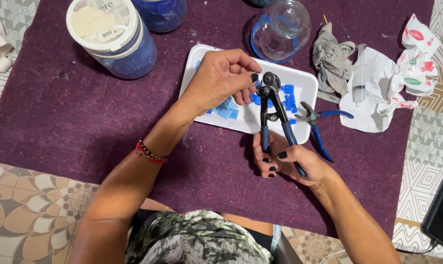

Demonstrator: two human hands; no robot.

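My right hand (287, 161) grips the blue handles of wheeled tile nippers (272, 105), held upright over a white tray (307, 80). My left hand (221, 78) pinches a small piece right at the nippers' wheels; the piece itself is too hidden by my fingers to make out. Several blue tile bits (287, 98) lie scattered in the tray, some under my left hand.
A second pair of blue-handled pliers (316, 122) rests at the tray's right edge. A glass jar (281, 27) lies on its side behind, lidded tubs of blue tiles (119, 36) stand left, a grey rag (331, 58), syringe (359, 76) and crumpled paper (407, 68) right, a phone (441, 208) far right.
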